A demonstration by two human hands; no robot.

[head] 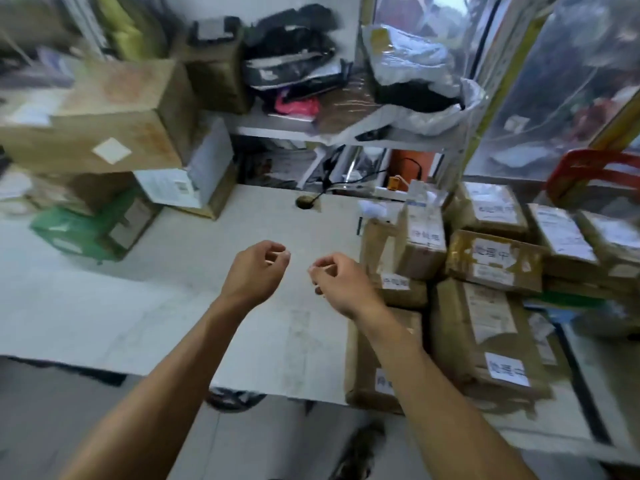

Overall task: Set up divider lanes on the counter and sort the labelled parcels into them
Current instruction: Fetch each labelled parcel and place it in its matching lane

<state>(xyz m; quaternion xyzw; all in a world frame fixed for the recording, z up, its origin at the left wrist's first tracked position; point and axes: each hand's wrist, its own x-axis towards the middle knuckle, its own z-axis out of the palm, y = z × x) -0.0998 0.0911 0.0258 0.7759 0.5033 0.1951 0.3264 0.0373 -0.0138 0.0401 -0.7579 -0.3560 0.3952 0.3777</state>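
- My left hand and right hand hang over the bare middle of the counter, close together, fingers loosely curled.
- I can make out nothing held in either hand — the frame is blurred, so something thin between the fingertips can't be ruled out.
- The parcels are heaped at the counter's right end, brown boxes touching and stacked on one another, white labels up; the nearest one sits just beside my right wrist.
- At the left end stand bigger cartons on top of a green box, apart from the labelled heap.
- I see no dividers on the counter, so I judge the job is at its very start: lanes not yet laid, nothing sorted.
- The next move calls for finding divider pieces — none are plainly in view — and keeping the middle free for them before I pull any parcel off the heap.
- The labels are too smeared to read from here.
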